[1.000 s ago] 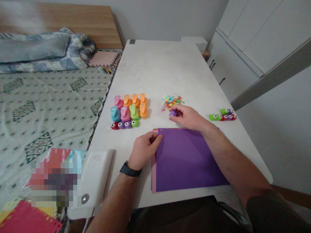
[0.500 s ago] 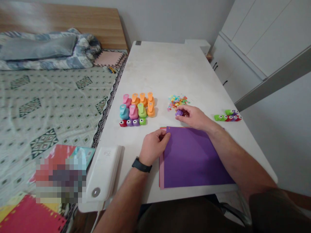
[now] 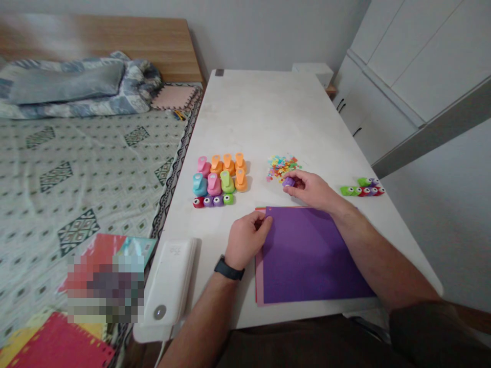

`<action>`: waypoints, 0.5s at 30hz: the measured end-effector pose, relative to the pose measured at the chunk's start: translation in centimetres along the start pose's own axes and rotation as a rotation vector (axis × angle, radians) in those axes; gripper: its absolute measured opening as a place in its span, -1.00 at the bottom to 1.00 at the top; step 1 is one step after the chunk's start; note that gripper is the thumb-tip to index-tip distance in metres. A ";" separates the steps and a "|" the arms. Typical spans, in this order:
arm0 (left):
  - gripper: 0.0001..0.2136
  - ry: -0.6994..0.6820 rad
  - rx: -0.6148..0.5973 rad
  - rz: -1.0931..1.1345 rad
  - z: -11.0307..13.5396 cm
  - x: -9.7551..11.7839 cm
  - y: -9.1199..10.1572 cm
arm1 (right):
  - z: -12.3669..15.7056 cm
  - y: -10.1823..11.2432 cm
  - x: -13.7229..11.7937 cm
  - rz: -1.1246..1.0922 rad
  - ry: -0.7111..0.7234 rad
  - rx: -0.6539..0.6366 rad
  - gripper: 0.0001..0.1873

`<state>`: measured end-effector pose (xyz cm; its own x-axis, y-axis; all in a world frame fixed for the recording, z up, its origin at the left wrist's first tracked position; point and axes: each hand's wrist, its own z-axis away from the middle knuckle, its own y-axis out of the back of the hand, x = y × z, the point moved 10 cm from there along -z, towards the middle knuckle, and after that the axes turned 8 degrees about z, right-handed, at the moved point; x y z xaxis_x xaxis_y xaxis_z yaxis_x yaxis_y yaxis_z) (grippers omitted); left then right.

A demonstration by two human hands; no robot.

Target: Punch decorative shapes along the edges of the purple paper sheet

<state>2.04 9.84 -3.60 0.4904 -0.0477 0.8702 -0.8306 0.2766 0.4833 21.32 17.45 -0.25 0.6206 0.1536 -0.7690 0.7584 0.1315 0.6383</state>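
Observation:
On the white table (image 3: 264, 117) lies a stack of coloured sheets with a purple sheet (image 3: 310, 255) on top. My left hand (image 3: 247, 237) pinches the top left corner of that stack, fingers closed. My right hand (image 3: 312, 190) rests just beyond the sheets and grips a small purple punch (image 3: 288, 181) at the near edge of a pile of tiny coloured paper cut-outs (image 3: 283, 166). A black watch sits on my left wrist.
A block of larger coloured punches (image 3: 220, 174) with a row of small ones (image 3: 213, 200) stands left of the pile. More small punches (image 3: 362, 187) lie near the right edge. A white device (image 3: 171, 283) sits at the near left corner. A bed (image 3: 76, 153) flanks the table's left side.
Only the camera has shifted slightly, sliding the scene right and down in the picture. Both hands keep their holds in the same places on the table.

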 end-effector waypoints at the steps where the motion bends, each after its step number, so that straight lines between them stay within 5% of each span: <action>1: -0.67 0.003 0.004 0.005 0.0 0.0 0.0 | 0.0 0.1 -0.1 0.009 0.004 -0.002 -0.59; 15: -0.68 -0.012 0.050 0.066 0.0 0.0 0.2 | 0.2 0.2 -1.9 0.007 0.075 -0.043 -0.64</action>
<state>1.88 9.86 -3.52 0.4308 -0.0427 0.9014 -0.8734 0.2317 0.4284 20.36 16.95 1.30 0.6082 0.2275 -0.7605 0.7437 0.1718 0.6461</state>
